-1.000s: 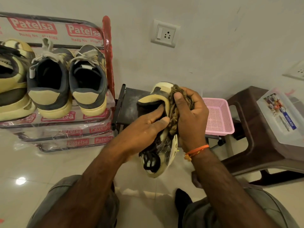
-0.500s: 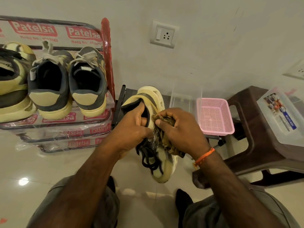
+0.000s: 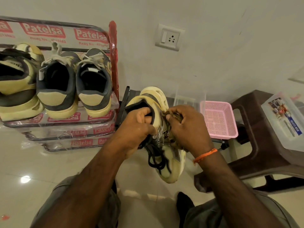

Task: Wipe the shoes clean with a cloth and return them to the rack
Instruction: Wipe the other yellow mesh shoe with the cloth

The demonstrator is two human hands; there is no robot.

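Right of the rack (image 3: 113, 51), your left hand (image 3: 138, 127) is gripping the shoe (image 3: 172, 160) collar steady so your right hand (image 3: 185, 127), clenching the cloth (image 3: 171, 115), is rubbing its side.

Cloth (image 3: 172, 127) mostly hidden under right hand (image 3: 187, 127).

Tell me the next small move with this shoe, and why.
Probably drag the cloth down the shoe's side toward the toe. The left hand grips the collar and steadies it; the right hand presses the bunched cloth near the heel, so the lower side looks not yet covered in this stroke.
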